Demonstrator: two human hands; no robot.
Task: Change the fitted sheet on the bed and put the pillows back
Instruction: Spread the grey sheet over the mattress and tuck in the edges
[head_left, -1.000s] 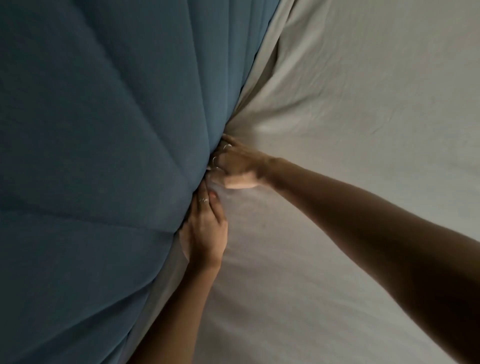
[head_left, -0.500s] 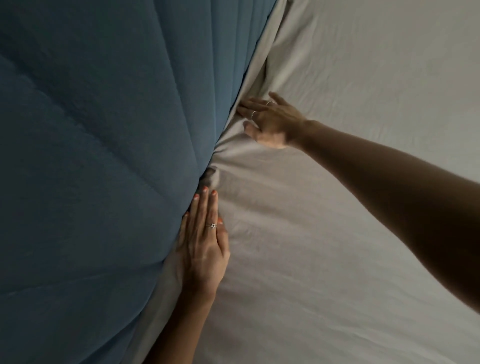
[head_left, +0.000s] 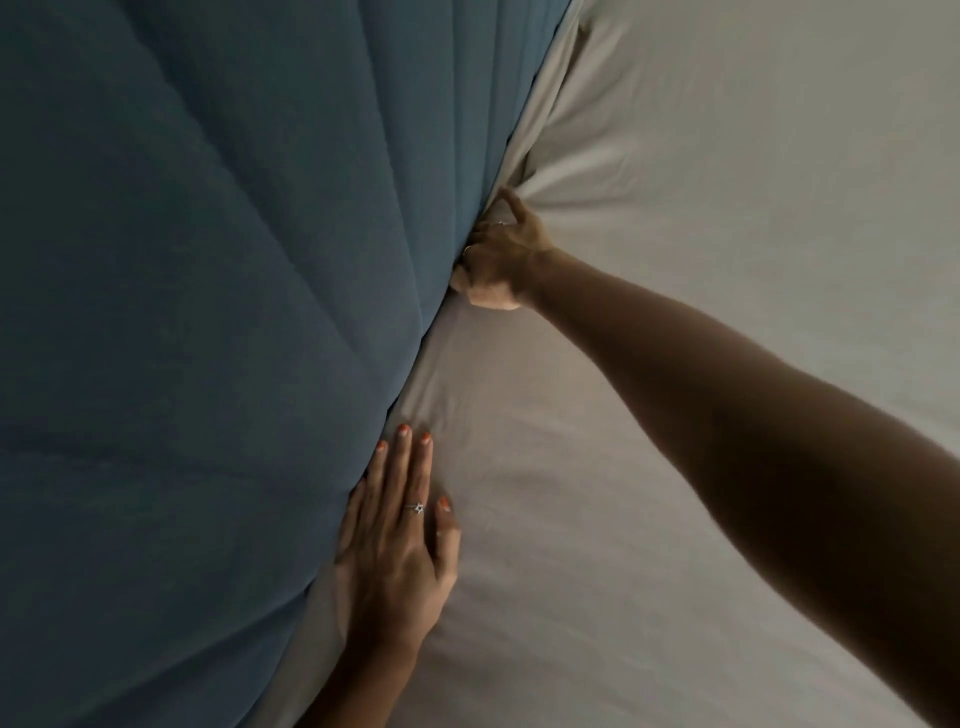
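Observation:
A pale grey fitted sheet (head_left: 649, 467) covers the mattress on the right. A blue padded headboard (head_left: 208, 312) fills the left. My left hand (head_left: 395, 551) lies flat on the sheet with straight fingers, right along the headboard's edge. Farther up, my right hand (head_left: 501, 260) has its fingers curled and dug into the gap between headboard and mattress, bunching the sheet. Creases fan out from that hand. Its fingertips are hidden in the gap.
The headboard bulges over the mattress edge and hides the seam below it. A strip of sheet runs up along the headboard toward the top (head_left: 550, 104). No pillows are in view.
My right hand went from spread flat on the sheet to curled and pressed into the gap at the headboard. My left hand stayed flat and slid slightly back toward me.

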